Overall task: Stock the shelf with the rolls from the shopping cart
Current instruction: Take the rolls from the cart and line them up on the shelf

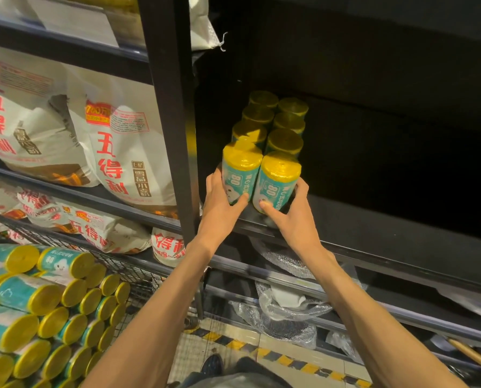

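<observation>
Each hand (219, 203) round a shelved roll (240, 172)

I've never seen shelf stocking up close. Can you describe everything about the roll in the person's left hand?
The front left roll is a cylinder with a shiny yellow top and a teal and white label printed with 80. It stands upright at the front edge of the dark shelf, first in the left row, close beside the front right roll. The left hand grips its lower side.
</observation>
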